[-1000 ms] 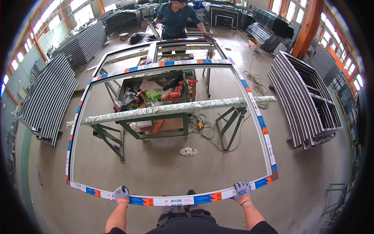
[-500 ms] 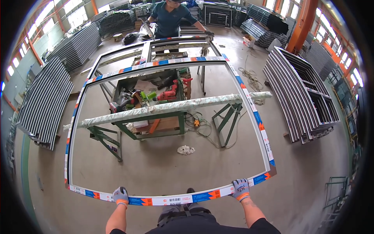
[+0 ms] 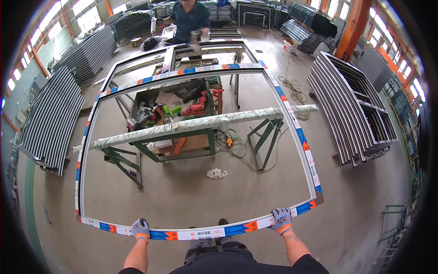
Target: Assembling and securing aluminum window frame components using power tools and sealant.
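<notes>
A large window frame [image 3: 210, 232], covered with white, blue and orange protective tape, lies across a cloth-wrapped support bar [image 3: 196, 123]. My left hand [image 3: 140, 228], in a grey glove with an orange cuff, is closed around the near rail, left of its middle. Farther right on the same rail, my right hand [image 3: 281, 219] grips it near the right corner, in a matching glove. Both thumbs and fingertips are partly hidden by the rail. At the far end of the frame stands a co-worker [image 3: 189, 23] in a dark shirt, one hand blurred above the far rail.
Under the frame is a green tool cart [image 3: 212, 141] with a red power drill [image 3: 196, 108] and other tools. Green trestle legs [image 3: 264, 144] hold the bar. Cables [image 3: 232, 141] and a crumpled rag [image 3: 217, 173] lie on the floor. Stacked frames stand left and right [image 3: 351, 109].
The co-worker has shifted left and drawn the hand from the far right corner toward the middle of the far rail. My hands and the window frame stay almost still.
</notes>
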The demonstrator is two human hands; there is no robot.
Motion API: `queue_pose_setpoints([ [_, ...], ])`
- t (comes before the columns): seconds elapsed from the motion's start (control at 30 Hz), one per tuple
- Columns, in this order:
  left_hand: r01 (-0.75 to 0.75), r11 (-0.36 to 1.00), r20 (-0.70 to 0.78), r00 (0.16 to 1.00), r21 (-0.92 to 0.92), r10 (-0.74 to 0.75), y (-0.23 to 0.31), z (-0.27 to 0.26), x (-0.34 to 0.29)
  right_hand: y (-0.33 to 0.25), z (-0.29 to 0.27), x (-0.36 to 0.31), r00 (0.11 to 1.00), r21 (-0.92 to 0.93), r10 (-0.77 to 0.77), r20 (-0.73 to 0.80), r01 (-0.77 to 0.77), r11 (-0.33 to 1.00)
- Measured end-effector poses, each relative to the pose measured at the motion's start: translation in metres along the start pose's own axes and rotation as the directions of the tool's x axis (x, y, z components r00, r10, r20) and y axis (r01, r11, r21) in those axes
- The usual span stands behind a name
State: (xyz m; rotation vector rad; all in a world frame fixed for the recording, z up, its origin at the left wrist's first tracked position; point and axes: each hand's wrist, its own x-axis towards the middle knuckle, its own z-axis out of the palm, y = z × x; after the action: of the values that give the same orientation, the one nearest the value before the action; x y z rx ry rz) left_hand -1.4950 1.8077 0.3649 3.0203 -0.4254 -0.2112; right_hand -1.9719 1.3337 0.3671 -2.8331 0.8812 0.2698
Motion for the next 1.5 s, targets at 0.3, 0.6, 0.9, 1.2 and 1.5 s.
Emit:
queue_pose_setpoints([
  [0.3, 0.003, 1.000, 0.010, 1.000, -0.021, -0.003, 0.004, -0.004, 0.001, 0.000, 0.002, -0.003, 1.000, 0.011, -0.004, -0.010, 0.005, 1.000],
  [0.6, 0.005, 1.000, -0.034, 0.999, -0.022, -0.005, 0.008, -0.003, -0.005, 0.003, 0.001, 0.001, 1.000, -0.002, -0.003, 0.013, 0.003, 1.000],
  [0.9, 0.031, 0.999, -0.046, 0.998, 0.019, -0.030, 0.002, -0.002, -0.009, 0.001, -0.002, 0.004, 0.999, 0.000, -0.028, 0.043, 0.028, 1.000],
  [1.2, -0.017, 1.000, -0.007, 1.000, 0.011, 0.017, -0.007, -0.003, -0.008, -0.009, -0.001, -0.016, 0.992, 0.066, -0.032, -0.124, 0.040, 0.997],
  [1.5, -0.013, 1.000, -0.001, 1.000, 0.006, 0.013, -0.014, -0.010, -0.010, -0.022, 0.000, -0.015, 0.993, 0.050, -0.014, -0.117, 0.020, 0.999],
])
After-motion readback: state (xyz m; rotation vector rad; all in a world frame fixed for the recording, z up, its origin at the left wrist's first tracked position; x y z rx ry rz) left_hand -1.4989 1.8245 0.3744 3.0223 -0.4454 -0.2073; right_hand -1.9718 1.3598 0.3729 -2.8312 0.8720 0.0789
